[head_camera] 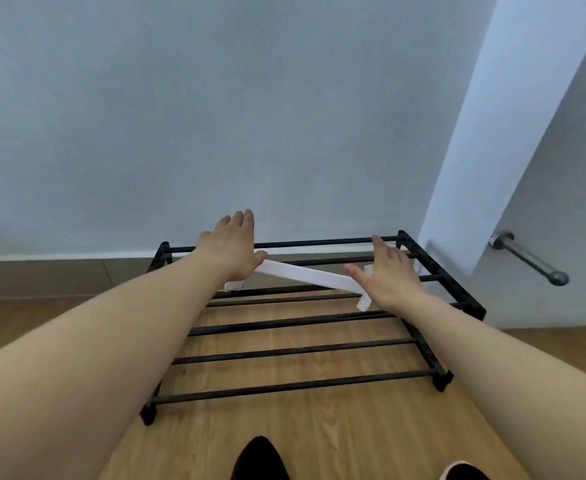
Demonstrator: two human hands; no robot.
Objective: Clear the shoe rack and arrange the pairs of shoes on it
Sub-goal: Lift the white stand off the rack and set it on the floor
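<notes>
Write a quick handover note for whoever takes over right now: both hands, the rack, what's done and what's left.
Left hand: open, palm down at one end of the white strip.
Right hand: open, fingers spread at the strip's other end; no closed grip visible on either side.
White strip lies slanted across the back bars of the black shoe rack.
Done: the rack's visible bars carry no shoes.
Left: lift the strip off, then set the pairs on the rack. No pairs are in view yet.

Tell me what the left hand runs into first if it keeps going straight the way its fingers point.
Probably the pale wall: the left hand points forward past the shoe rack's back bar, fingertips already over the wall. Depth is unclear.
</notes>
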